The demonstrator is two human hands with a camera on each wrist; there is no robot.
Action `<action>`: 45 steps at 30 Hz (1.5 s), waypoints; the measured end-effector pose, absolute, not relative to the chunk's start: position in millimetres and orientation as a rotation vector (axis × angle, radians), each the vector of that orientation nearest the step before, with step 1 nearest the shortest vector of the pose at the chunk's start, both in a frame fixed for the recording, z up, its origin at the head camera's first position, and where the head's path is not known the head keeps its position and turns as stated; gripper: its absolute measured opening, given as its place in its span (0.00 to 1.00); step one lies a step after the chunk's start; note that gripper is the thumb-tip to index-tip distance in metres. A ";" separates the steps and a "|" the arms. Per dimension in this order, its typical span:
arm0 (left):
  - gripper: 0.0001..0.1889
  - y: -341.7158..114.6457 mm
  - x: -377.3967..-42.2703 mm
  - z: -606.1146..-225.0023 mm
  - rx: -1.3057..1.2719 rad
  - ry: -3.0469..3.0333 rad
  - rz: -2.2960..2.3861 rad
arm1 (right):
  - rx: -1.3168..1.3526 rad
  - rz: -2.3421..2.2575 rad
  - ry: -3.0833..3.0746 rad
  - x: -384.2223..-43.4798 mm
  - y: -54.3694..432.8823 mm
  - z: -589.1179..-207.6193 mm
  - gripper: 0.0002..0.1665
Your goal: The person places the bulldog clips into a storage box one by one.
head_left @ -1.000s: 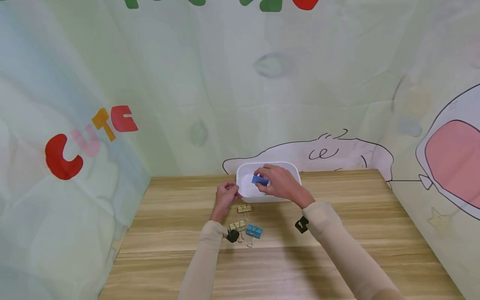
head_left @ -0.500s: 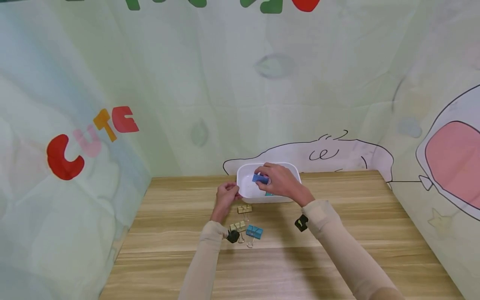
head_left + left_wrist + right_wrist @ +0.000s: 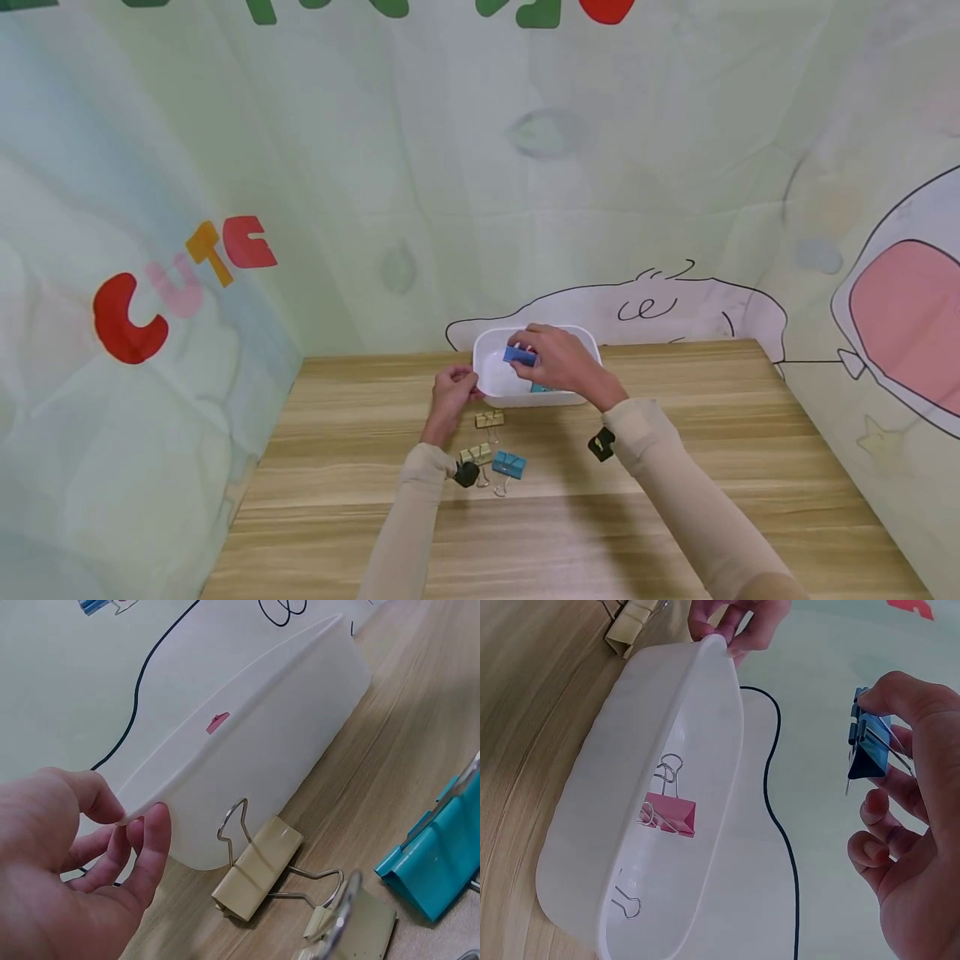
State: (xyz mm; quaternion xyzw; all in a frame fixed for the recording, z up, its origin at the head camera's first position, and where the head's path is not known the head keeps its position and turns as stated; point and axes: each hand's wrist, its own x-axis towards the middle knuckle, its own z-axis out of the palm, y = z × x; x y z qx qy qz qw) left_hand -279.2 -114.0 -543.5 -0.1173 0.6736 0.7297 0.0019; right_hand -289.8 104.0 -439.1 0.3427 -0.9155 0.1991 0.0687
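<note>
My left hand [image 3: 450,393] pinches the near-left corner of the white plastic bin [image 3: 492,370] by its rim, thumb and fingers on either side in the left wrist view. Over the bin, my right hand [image 3: 561,360] holds a blue binder clip [image 3: 519,357] between thumb and fingers. The right wrist view has this blue binder clip [image 3: 870,746] apart from the bin, its wire handles partly behind the fingers. Inside the bin lies a pink binder clip [image 3: 675,813]; wire handles [image 3: 628,904] of another show nearer the camera. A teal piece [image 3: 538,387] peeks out below my right hand.
On the wooden table [image 3: 675,467], in front of the bin, lie two cream binder clips [image 3: 489,420] and a teal binder clip [image 3: 509,465]. The left wrist strap's black device [image 3: 467,474] overlaps one cream clip. A printed cloth backdrop [image 3: 360,208] rises behind the table.
Both hands stay almost in place, left at the bin's rim, right over the bin with the blue binder clip. The clip rises very slightly, and more of the teal piece below shows.
</note>
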 end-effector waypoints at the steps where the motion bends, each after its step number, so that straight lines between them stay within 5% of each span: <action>1: 0.18 -113.6 -279.4 -543.9 -0.366 2.115 2.293 | 1.034 0.597 -2.755 -290.1 103.9 -438.9 0.21; 17: 0.18 -113.1 -279.2 -544.1 -0.368 2.133 2.275 | 1.004 0.612 -2.774 -288.2 103.4 -433.9 0.38; 45: 0.18 -114.6 -280.4 -547.1 -0.350 2.149 2.267 | 1.108 0.627 -2.759 -250.8 101.0 -472.9 0.34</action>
